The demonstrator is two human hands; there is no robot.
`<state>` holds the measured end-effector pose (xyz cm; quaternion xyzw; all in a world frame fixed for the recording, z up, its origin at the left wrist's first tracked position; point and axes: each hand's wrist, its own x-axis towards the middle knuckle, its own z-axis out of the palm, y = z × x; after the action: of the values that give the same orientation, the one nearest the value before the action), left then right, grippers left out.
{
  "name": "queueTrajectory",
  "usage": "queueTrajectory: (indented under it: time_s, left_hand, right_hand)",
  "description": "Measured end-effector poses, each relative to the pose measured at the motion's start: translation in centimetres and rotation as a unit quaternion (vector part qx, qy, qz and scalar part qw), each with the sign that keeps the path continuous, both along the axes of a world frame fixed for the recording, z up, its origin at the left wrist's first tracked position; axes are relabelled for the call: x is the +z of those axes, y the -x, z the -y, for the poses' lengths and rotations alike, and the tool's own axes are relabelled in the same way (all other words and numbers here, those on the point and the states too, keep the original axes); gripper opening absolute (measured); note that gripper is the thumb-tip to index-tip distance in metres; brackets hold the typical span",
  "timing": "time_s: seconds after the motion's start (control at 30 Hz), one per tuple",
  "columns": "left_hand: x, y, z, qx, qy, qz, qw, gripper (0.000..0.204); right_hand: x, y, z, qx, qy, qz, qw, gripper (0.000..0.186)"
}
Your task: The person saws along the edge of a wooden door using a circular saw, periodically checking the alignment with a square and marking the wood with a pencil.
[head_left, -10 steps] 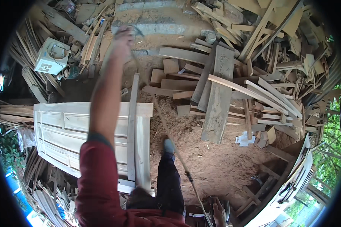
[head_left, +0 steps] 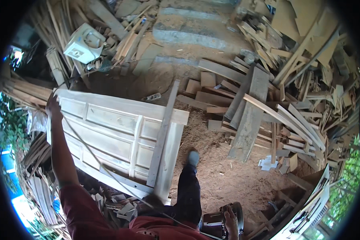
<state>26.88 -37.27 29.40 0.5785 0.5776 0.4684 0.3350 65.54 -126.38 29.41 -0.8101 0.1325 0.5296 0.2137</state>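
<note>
A pale panelled wooden door lies flat at the left, with a long narrow wooden strip across its right end. My left hand is at the door's far left corner, fingers closed round a thin power cord. From there the cord slants over the door and past my body toward the lower right. Low at the right, my right hand grips a dark handheld power tool with a rounded metal part; its exact kind is unclear. The tool is beside my leg, apart from the door.
Planks and offcuts are heaped at the right, near a broad rough board. A white box-like container stands among scrap wood at the far left. Concrete steps rise at the back. Sawdust covers the ground.
My left hand has swung from above the far ground beyond the door to its far left corner, carrying the cord across the door. The view has shifted; my right hand still holds the tool.
</note>
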Motion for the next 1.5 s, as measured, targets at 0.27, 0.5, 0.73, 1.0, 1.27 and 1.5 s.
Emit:
queueTrajectory:
  time_s: [0.27, 0.5, 0.73, 1.0, 1.27, 1.5]
  left_hand:
    - [-10.1, 44.6, 29.8, 0.192, 0.298, -0.696, 0.624, 0.048]
    - [-26.7, 26.2, 42.4, -0.468, 0.201, -0.571, 0.645, 0.065]
    - [-36.0, 17.3, 48.8, -0.598, 0.11, -0.495, 0.621, 0.057]
    - [-37.5, 1.7, 47.6, -0.555, 0.17, -0.481, 0.658, 0.058]
    - [-40.7, -2.6, 52.4, -0.269, 0.373, -0.457, 0.761, 0.088]
    - [-35.6, -0.3, 51.0, -0.328, 0.393, -0.352, 0.783, 0.096]
  right_hand:
    - [-1.1, 10.9, -1.6, 0.3, -0.02, 0.131, 0.945, 0.053]
    - [6.3, 24.3, -6.2, 0.188, 0.12, 0.074, 0.972, 0.047]
    - [10.0, 33.6, -1.9, 0.124, 0.219, 0.019, 0.968, 0.046]
    - [8.2, 38.3, 3.3, 0.067, 0.201, 0.017, 0.977, 0.044]
    - [1.5, 39.3, 8.8, 0.079, 0.135, 0.009, 0.988, 0.043]
    - [-1.9, 37.9, 12.2, 0.201, 0.096, 0.017, 0.975, 0.042]
